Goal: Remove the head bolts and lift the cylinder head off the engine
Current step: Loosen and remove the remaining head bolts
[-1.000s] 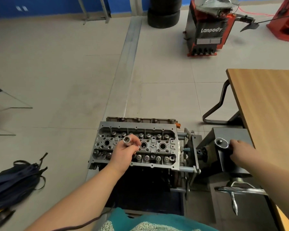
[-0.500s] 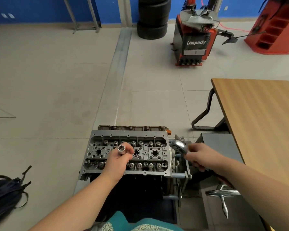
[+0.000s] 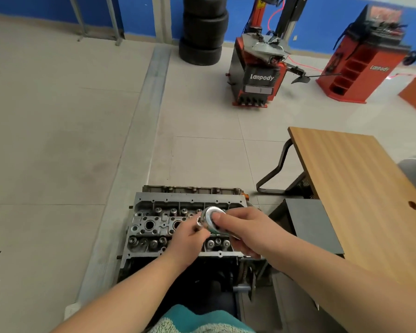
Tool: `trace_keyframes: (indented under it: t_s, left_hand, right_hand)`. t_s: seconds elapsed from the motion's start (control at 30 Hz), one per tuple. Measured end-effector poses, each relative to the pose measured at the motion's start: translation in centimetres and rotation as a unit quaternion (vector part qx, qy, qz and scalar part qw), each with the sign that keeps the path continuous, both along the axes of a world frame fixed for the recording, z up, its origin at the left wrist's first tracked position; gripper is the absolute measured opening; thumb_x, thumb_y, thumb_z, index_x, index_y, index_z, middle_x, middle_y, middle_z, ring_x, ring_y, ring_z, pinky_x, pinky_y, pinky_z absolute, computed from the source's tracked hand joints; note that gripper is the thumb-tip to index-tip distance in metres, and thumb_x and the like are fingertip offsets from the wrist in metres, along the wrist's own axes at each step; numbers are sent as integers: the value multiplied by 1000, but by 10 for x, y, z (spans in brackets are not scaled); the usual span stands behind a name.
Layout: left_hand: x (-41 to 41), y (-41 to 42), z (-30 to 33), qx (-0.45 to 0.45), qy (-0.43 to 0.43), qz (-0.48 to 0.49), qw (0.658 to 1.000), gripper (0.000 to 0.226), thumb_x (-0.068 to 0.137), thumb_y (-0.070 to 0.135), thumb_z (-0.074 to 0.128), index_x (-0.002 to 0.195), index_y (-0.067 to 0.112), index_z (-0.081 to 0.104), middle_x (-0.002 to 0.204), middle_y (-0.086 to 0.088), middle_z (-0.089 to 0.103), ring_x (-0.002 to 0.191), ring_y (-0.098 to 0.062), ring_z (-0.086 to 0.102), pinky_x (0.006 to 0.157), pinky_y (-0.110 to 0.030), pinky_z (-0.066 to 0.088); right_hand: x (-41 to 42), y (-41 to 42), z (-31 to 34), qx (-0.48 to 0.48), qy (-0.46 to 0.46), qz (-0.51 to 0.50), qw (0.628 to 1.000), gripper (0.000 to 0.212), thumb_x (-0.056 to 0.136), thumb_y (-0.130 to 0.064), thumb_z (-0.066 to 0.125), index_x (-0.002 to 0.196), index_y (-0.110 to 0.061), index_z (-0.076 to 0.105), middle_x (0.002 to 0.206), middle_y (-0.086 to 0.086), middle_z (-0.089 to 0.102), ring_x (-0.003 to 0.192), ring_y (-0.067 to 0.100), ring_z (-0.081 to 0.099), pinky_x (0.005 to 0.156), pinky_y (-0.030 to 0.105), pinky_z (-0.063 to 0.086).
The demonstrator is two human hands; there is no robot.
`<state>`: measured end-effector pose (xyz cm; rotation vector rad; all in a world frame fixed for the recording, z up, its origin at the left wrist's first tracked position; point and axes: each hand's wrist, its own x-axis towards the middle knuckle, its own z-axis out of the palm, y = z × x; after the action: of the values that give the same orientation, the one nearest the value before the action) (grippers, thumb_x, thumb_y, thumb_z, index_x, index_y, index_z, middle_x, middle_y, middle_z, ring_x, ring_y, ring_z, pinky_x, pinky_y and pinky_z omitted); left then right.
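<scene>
cylinder head [image 3: 154, 227] sat bolted atop the engine [image 3: 178, 267], on the floor beside the desk [image 3: 360, 188] | right hand [image 3: 245, 233] grip closed round the ratchet [image 3: 210, 218] above the head | left hand [image 3: 189, 243] grip pinched a socket [image 3: 199, 224] against the ratchet's underside

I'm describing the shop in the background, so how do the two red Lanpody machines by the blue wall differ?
The left Lanpody machine has a black front panel with the logo and a tall mast rising above it; the right Lanpody machine is an angled red cabinet with open shelf slots down its front. The left one stands nearer the stacked tyres. Both are red and stand on the floor.
</scene>
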<state>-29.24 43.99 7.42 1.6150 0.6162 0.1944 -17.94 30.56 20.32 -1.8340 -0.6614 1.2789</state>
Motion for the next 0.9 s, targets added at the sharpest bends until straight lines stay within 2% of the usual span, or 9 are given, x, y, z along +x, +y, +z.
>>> trace_keyframes:
  t_s: [0.07,0.17,0.3,0.47,0.53,0.63,0.7,0.8,0.9]
  left_hand:
    - [1,1,-1,-2,6,-18,1000,17,98,5,54,87,11,66,72,-8,56,66,-15,47,68,-41,42]
    - [0,7,-4,-3,-1,-44,999,19,98,9,53,88,18,67,87,-18,65,74,-17,53,71,-40,48]
    - [-2,15,-11,-1,-10,-71,997,22,98,8,52,88,20,67,91,-14,67,76,-17,56,73,-39,51]
    - [-5,23,-19,5,-19,-109,994,21,98,9,52,94,22,67,93,-9,68,88,-29,62,79,-41,54]
    - [-4,25,-22,14,-28,-129,991,17,97,13,52,89,22,64,87,-2,67,80,-21,61,75,-40,53]
    - [-2,28,-25,16,-44,-142,989,14,95,14,51,84,20,59,81,-5,61,68,-8,49,68,-34,46]
    - [-2,29,-27,15,-49,-154,987,15,94,13,50,87,20,60,80,-5,60,69,-12,51,68,-40,48]
    - [-3,31,-28,18,-50,-171,984,14,95,14,49,91,18,62,84,-10,64,80,-30,59,79,-56,52]
    - [-3,34,-26,23,-59,-188,980,16,96,15,48,94,19,63,87,-9,66,83,-32,59,82,-57,51]
  right_hand:
    - [-2,5,4,-26,-15,-6,1000,49,86,-75,65,88,-28,77,57,0,50,43,12,39,40,22,33]
    - [-10,16,5,-67,-43,-21,997,48,87,-73,66,87,-27,78,57,0,47,41,11,37,39,20,32]
    - [-23,25,2,-102,-46,-58,992,48,86,-72,66,85,-26,76,56,1,46,42,14,36,39,21,31]
    - [-44,28,3,-124,-18,-115,985,43,85,-78,62,84,-37,77,60,2,51,43,13,39,40,22,33]
    - [-50,29,4,-128,-17,-136,982,47,83,-79,63,88,-35,77,61,3,53,43,14,39,41,22,34]
    - [-58,32,4,-128,-21,-174,976,50,84,-76,63,89,-28,77,58,3,53,41,15,40,40,21,33]
    - [-65,33,2,-128,-12,-210,969,46,87,-73,63,81,-29,76,58,5,53,40,16,40,40,21,33]
    - [-81,35,-5,-128,12,-271,954,46,87,-75,63,76,-31,74,61,7,53,42,17,40,41,23,33]
    - [-93,39,-12,-122,35,-334,934,48,87,-74,63,60,-35,70,61,8,54,43,19,41,42,25,34]
